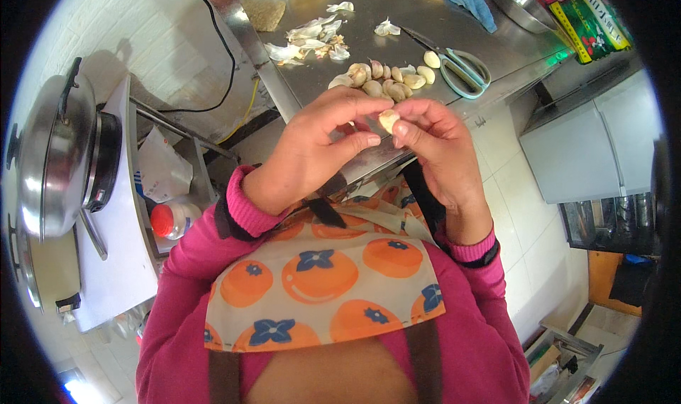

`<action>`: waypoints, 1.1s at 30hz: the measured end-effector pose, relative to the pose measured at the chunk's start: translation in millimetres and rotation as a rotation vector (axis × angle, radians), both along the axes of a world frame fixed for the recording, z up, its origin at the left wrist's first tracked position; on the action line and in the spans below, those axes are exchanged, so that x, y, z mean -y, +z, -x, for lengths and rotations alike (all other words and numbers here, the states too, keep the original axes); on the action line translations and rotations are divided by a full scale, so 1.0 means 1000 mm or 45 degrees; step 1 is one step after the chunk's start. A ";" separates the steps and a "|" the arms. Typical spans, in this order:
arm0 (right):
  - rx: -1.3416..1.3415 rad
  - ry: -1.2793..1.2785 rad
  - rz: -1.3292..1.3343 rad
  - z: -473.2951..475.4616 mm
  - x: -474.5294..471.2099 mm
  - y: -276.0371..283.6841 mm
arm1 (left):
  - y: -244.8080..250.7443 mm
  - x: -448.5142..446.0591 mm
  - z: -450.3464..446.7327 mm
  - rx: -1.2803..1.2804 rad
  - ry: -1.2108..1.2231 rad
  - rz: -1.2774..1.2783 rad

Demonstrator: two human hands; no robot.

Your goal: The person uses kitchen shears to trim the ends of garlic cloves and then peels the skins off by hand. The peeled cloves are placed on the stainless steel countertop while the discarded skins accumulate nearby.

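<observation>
A garlic clove [389, 121] is pinched between the thumb and fingers of my right hand [444, 148], above the counter's front edge. Its surface is pale, with a brownish patch at the top. Close by on the left, my left hand [319, 138] has its thumb and index finger apart, the index fingertip near the clove. A small pale bit shows behind the left fingers; I cannot tell what it is. Just beyond both hands lies a pile of unpeeled garlic cloves [391, 79]. Two smooth pale peeled cloves [426, 74] rest at its right end.
Scissors with light blue handles [468, 74] lie right of the garlic on the metal counter [367, 10]. Garlic skins [311, 39] are heaped at the back left. A blue cloth [471, 7], a steel bowl [524, 5] and a green packet [590, 26] sit at the far right.
</observation>
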State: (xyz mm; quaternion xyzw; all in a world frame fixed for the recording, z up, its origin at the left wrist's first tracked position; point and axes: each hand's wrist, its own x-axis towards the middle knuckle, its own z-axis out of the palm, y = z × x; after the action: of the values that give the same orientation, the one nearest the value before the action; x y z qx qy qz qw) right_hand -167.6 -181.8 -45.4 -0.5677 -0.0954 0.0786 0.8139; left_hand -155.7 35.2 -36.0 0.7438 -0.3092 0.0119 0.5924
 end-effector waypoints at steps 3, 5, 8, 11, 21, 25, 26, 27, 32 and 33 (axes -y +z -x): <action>-0.161 0.152 -0.257 0.001 -0.005 0.000 | -0.003 0.001 0.000 -0.118 -0.075 0.221; -0.198 0.166 -0.268 0.002 -0.009 0.000 | -0.005 0.001 0.001 -0.147 -0.076 0.317; -0.075 0.061 -0.062 0.004 -0.012 0.001 | -0.005 0.000 0.004 -0.189 -0.016 0.348; 0.146 -0.108 0.129 0.009 -0.016 0.002 | -0.003 -0.003 0.008 -0.357 0.072 0.293; 0.303 -0.322 0.390 0.015 -0.023 0.002 | -0.008 -0.006 0.003 0.207 0.186 -0.028; 0.451 -0.456 0.589 0.012 -0.028 -0.002 | -0.009 -0.005 0.005 0.207 0.209 -0.027; 0.486 -0.475 0.612 0.012 -0.028 -0.002 | -0.009 -0.004 0.005 0.214 0.219 -0.031; 0.519 -0.495 0.634 0.012 -0.029 -0.002 | -0.009 -0.004 0.006 0.216 0.230 -0.032; 0.561 -0.539 0.711 0.013 -0.032 -0.001 | -0.009 -0.005 0.006 0.236 0.225 -0.085; 0.595 -0.542 0.708 0.012 -0.032 0.000 | -0.008 -0.006 0.007 0.207 0.221 -0.082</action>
State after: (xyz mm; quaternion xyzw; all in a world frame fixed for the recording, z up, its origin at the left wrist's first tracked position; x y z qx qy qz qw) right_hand -179.7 -149.6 -45.7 -0.7753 -0.1332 -0.1993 0.5843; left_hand -162.6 40.9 -44.3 0.7829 -0.2909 0.1138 0.5380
